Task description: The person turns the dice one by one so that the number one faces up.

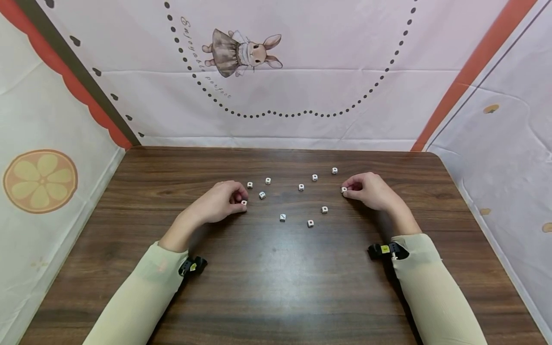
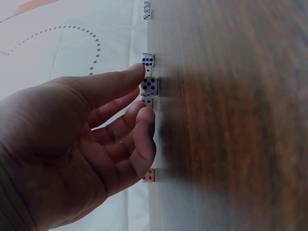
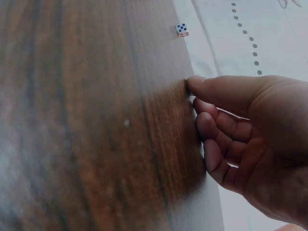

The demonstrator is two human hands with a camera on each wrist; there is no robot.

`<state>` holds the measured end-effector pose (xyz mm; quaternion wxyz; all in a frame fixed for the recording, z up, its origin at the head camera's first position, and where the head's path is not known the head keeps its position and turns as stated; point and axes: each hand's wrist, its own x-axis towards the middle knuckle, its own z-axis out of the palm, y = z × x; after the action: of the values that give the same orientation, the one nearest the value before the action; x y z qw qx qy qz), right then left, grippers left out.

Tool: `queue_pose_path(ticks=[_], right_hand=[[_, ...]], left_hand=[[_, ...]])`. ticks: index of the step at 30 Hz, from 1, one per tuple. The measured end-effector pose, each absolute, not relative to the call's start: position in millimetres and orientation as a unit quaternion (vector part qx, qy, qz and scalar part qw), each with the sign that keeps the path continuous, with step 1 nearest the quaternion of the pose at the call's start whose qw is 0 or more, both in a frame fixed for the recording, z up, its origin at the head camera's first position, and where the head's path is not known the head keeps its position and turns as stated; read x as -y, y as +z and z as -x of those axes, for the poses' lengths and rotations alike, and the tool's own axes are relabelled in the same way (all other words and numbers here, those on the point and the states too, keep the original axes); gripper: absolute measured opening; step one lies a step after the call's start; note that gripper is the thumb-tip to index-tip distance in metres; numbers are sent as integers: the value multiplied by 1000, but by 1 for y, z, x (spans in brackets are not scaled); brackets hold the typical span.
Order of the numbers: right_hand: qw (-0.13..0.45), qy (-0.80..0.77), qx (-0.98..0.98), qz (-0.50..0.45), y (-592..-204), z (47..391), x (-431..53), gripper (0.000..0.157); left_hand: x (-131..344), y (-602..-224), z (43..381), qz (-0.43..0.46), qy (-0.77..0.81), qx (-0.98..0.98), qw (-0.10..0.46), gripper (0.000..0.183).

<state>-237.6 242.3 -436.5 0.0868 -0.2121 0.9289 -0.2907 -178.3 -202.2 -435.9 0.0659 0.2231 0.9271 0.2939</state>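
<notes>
Small white dice with dark pips lie scattered on the wooden table. At the left of the group, my left hand (image 1: 224,201) pinches a die (image 1: 244,203) between thumb and fingers. In the left wrist view that die (image 2: 149,85) shows blue pips below the thumb tip, and the other fingers are curled. On the right side, my right hand (image 1: 371,190) holds another die (image 1: 343,189) at its thumb and fingertips. The thumb (image 3: 216,89) mostly hides that die in the right wrist view. Both hands are low, close to the tabletop.
Between the hands lie several more dice, among them a die (image 1: 282,217) near the middle, a die (image 1: 310,223) closer to me and a die (image 1: 334,170) farthest back. The brown table (image 1: 276,287) meets a printed cloth (image 1: 323,91) behind it.
</notes>
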Motion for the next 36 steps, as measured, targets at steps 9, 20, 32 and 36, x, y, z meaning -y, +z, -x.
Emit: queue_pose_path(ticks=[9,20,32,36], right_hand=[[85,-292,-929,210,-436,238,-242,11],[87,-288,-931,207,-437,238,-242,11],[80,-285,-931,215,-438,240,-242,11],[83,-285,-930,215,-439,241,-243,11]], left_hand=[[199,-434,177,-219,292,-929,54,23],[197,-429,178,-218,302,-926,50,31],[187,-427,186,-236,294,-925,38,34],[181,-426,190,-252,284,-925,36,35]])
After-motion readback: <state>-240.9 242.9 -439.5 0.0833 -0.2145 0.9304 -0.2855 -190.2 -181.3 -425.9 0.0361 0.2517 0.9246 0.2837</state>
